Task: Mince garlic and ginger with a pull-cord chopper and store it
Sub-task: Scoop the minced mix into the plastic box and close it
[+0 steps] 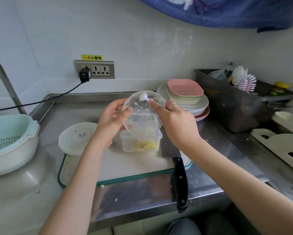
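Left hand (111, 118) grips the tipped chopper bowl (143, 112) over the storage box (140, 141) (mince already inside); right hand (174, 119) fingers curl inside the rim. A slip would spill mince onto the desk (46, 160).

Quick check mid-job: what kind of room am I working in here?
Most likely a small home kitchen. A steel counter holds a cutting board and knife, stacked plates sit by the wall, and a bin with a dish brush stands to the right.
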The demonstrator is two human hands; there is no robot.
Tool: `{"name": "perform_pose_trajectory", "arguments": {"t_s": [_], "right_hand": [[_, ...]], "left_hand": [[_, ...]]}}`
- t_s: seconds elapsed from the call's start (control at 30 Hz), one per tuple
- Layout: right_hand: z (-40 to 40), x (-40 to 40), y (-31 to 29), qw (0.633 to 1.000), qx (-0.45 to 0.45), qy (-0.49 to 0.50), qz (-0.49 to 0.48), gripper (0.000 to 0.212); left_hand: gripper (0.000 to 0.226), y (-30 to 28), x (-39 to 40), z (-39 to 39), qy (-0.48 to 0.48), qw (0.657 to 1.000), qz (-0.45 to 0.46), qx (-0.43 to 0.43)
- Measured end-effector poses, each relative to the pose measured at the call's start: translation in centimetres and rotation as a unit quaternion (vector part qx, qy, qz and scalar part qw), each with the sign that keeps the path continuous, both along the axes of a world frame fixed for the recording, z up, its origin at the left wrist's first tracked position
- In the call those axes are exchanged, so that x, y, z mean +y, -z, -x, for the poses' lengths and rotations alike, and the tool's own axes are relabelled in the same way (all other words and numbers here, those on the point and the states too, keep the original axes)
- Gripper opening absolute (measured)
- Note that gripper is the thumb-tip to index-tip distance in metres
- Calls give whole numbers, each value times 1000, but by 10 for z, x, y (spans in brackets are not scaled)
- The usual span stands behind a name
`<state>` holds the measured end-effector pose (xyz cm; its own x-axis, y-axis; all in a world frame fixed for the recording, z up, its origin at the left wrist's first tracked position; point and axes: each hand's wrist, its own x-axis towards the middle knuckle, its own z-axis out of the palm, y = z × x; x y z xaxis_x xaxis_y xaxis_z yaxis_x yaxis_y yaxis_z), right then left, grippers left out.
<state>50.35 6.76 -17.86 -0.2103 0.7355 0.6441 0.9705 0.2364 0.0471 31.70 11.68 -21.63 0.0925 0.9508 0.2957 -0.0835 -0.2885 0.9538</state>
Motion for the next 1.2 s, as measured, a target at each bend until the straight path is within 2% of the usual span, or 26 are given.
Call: {"name": "perform_pose_trajectory", "arguments": {"t_s": [0.07, 0.17, 0.27, 0.33, 0.43, 0.5, 0.57, 0.67, 0.73, 0.87, 0.93, 1.0, 1.13, 1.2], "right_hand": [[1, -1, 0, 998, -14, 24, 47, 68], [0, -4, 0, 999, 2, -39, 14, 61], [2, 3, -5, 984, 168, -41, 41, 29], [4, 8, -6, 955, 286, -43, 64, 23], [13, 1, -9, 908, 415, -56, 18, 26], [24, -5, -10, 889, 451, -75, -7, 27], [34, -13, -9, 904, 413, -107, -12, 26], [40, -26, -1, 944, 286, -167, 0, 20], [31, -29, 3, 960, 226, -164, 9, 18], [14, -24, -2, 967, 227, -112, 13, 16], [17, -23, -3, 972, 178, -145, 48, 21], [16, -22, 2, 976, 91, -171, 96, 29], [-13, -10, -3, 996, 21, -59, 64, 40], [-22, -9, -8, 996, -43, 17, 81, 39]], "left_hand": [[46, 0, 0, 1, -2, 1000, 4, -5], [37, 1, 2, 0, -18, 1000, 12, 4], [17, 3, 3, -2, -32, 999, 22, -9], [12, 3, 3, -3, -41, 999, 24, -14], [24, 3, 3, -2, -35, 999, 24, -15], [35, 3, 2, -1, -21, 1000, 16, -3], [42, 3, 2, 0, -13, 1000, 7, 17], [55, 0, 3, 0, -9, 998, -10, 62], [58, -2, 1, -1, -12, 998, -10, 62], [56, 0, -1, -2, -2, 1000, -7, 18], [59, 0, -1, -1, 3, 1000, -10, 18], [63, 0, 1, -1, 3, 1000, -22, 22], [51, 5, 4, -1, 13, 999, -35, 27], [58, 6, 4, -2, 9, 997, -42, 63]]}}
